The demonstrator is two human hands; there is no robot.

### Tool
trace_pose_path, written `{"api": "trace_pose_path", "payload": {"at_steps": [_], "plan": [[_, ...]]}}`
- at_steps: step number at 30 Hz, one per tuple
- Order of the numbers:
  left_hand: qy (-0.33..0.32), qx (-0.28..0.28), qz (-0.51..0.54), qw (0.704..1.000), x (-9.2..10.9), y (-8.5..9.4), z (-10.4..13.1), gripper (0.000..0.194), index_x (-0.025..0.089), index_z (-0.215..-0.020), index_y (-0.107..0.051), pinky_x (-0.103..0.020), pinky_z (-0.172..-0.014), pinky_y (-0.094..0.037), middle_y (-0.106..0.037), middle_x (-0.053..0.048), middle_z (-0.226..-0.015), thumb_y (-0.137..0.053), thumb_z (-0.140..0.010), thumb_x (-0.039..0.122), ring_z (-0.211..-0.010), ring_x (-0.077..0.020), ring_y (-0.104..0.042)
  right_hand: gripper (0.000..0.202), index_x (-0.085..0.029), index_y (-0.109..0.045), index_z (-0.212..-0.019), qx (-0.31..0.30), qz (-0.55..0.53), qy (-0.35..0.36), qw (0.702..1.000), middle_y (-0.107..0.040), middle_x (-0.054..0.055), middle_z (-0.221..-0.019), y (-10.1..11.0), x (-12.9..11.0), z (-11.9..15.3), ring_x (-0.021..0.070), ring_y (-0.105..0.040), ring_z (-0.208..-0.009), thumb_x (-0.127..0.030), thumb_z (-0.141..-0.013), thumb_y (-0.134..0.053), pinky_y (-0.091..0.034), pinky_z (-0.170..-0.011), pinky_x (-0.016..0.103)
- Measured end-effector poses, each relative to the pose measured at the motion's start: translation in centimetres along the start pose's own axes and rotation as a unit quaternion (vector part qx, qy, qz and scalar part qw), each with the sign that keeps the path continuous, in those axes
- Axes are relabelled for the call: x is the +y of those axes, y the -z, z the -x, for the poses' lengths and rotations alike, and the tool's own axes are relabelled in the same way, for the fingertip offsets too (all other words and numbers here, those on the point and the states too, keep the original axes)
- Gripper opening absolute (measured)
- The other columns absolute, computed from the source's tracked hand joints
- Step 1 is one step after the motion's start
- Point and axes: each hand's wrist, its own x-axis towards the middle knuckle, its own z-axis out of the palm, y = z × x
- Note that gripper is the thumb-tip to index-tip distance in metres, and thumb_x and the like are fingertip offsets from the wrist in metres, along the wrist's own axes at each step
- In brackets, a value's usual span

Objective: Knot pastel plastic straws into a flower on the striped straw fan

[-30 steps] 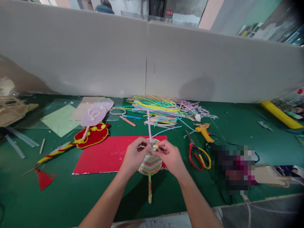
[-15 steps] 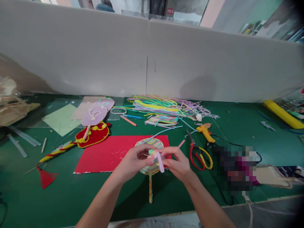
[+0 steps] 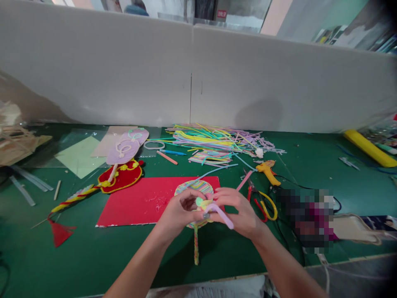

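Note:
Above a round striped fan (image 3: 196, 188) with a twisted handle (image 3: 196, 250), both my hands are closed around a small bundle of fuzzy pipe cleaners (image 3: 205, 204) in green, yellow and purple. My left hand (image 3: 177, 212) pinches the bundle from the left between thumb and fingers. From the right, my right hand (image 3: 240, 209) grips its other side. A purple pipe cleaner (image 3: 223, 216) bends out toward the lower right, and a pink pipe cleaner (image 3: 244, 180) pokes out behind the right fingers. The fingers partly hide the bundle and the fan's middle.
Under the fan lies a red board (image 3: 133, 203). Scissors (image 3: 267, 205) and a yellow glue gun (image 3: 268, 173) with a cord lie right. Loose pipe cleaners (image 3: 204, 140) spread behind. Left are a red fan (image 3: 122, 178), a purple fan (image 3: 125, 147) and a tassel (image 3: 60, 231).
My right hand has shifted right and turned a little. The purple pipe cleaner now slants to the lower right instead of pointing down, and more of the pink one shows.

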Motion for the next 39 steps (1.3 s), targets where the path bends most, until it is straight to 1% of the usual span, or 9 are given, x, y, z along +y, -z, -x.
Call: {"api": "trace_pose_path", "payload": {"at_steps": [3,10,17,23,27,30,33,36,39], "plan": [[-0.020,0.005,0.003,1.000,0.0,-0.2,0.0,0.037,0.016,-0.078,-0.059,-0.022,-0.064,-0.045,-0.063,-0.005,-0.089,-0.081,-0.051,0.025,-0.080,-0.0158,-0.059,0.029,-0.031,-0.064,-0.092,0.089,0.118,0.079,0.986,-0.068,-0.002,-0.083,0.0,0.3,0.3,0.0191,-0.062,-0.084,-0.026,-0.066,-0.075,-0.043,-0.092,0.042],[-0.052,0.031,-0.024,0.998,0.0,-0.5,0.1,0.032,0.017,-0.078,-0.059,-0.025,-0.066,-0.047,-0.065,-0.005,-0.090,-0.079,-0.054,0.025,-0.080,-0.0173,-0.060,0.027,-0.038,-0.068,-0.089,0.121,0.199,0.142,0.962,-0.067,-0.003,-0.077,0.2,-0.6,0.3,0.0172,-0.056,-0.073,-0.021,-0.069,-0.073,-0.043,-0.081,0.038],[-0.132,0.039,-0.110,0.984,0.5,-0.7,0.6,0.027,0.021,-0.091,-0.067,-0.028,-0.071,-0.048,-0.064,-0.008,-0.092,-0.073,-0.065,0.027,-0.087,-0.0206,-0.059,0.039,-0.034,-0.064,-0.106,0.120,0.044,0.064,0.990,-0.065,0.003,-0.090,-0.9,-0.1,1.2,0.0198,-0.061,-0.078,-0.014,-0.073,-0.067,-0.051,-0.064,0.033],[-0.193,0.082,-0.149,0.966,0.7,-0.4,0.4,0.014,0.023,-0.080,-0.072,-0.024,-0.062,-0.046,-0.060,-0.005,-0.078,-0.073,-0.066,0.023,-0.074,-0.0156,-0.056,0.039,-0.031,-0.065,-0.107,0.096,0.025,0.022,0.995,-0.061,0.007,-0.100,-1.6,-0.7,1.4,0.0215,-0.060,-0.089,-0.009,-0.077,-0.056,-0.052,-0.072,0.035],[-0.209,0.121,-0.173,0.955,0.7,-0.5,0.3,0.011,0.022,-0.078,-0.072,-0.023,-0.058,-0.046,-0.059,-0.004,-0.075,-0.071,-0.067,0.024,-0.070,-0.0148,-0.056,0.034,-0.030,-0.066,-0.104,0.153,-0.037,-0.052,0.986,-0.063,0.007,-0.095,-3.0,-1.7,1.4,0.0239,-0.060,-0.090,-0.013,-0.074,-0.060,-0.052,-0.076,0.040],[-0.231,0.153,-0.203,0.939,0.6,-0.7,0.3,0.008,0.022,-0.074,-0.072,-0.024,-0.058,-0.046,-0.061,-0.004,-0.071,-0.071,-0.067,0.024,-0.068,-0.0154,-0.056,0.022,-0.027,-0.070,-0.090,0.213,-0.126,-0.128,0.960,-0.063,0.007,-0.091,-4.4,-2.3,0.9,0.0237,-0.060,-0.086,-0.021,-0.069,-0.068,-0.053,-0.072,0.037],[-0.246,0.180,-0.243,0.921,0.4,-1.0,0.4,0.005,0.023,-0.071,-0.071,-0.026,-0.060,-0.047,-0.062,-0.004,-0.071,-0.071,-0.066,0.024,-0.070,-0.0167,-0.057,0.006,-0.024,-0.069,-0.070,0.290,-0.219,-0.262,0.894,-0.062,0.004,-0.078,-5.4,-3.0,0.0,0.0202,-0.062,-0.074,-0.020,-0.066,-0.071,-0.053,-0.060,0.032],[-0.263,0.202,-0.244,0.911,0.1,-1.1,0.5,0.005,0.023,-0.072,-0.070,-0.027,-0.060,-0.047,-0.062,-0.004,-0.072,-0.071,-0.067,0.024,-0.072,-0.0173,-0.058,0.010,-0.023,-0.064,-0.065,0.321,-0.281,-0.286,0.858,-0.062,0.002,-0.078,-6.0,-3.5,-0.8,0.0193,-0.062,-0.077,-0.017,-0.063,-0.072,-0.053,-0.067,0.032],[-0.275,0.217,-0.218,0.911,-0.2,-1.0,0.5,0.004,0.023,-0.073,-0.069,-0.025,-0.060,-0.047,-0.062,-0.003,-0.073,-0.069,-0.069,0.024,-0.073,-0.0160,-0.057,0.012,-0.022,-0.062,-0.066,0.320,-0.311,-0.272,0.853,-0.061,0.001,-0.079,-6.2,-3.7,-1.3,0.0182,-0.061,-0.080,-0.016,-0.064,-0.072,-0.052,-0.072,0.031]]}}
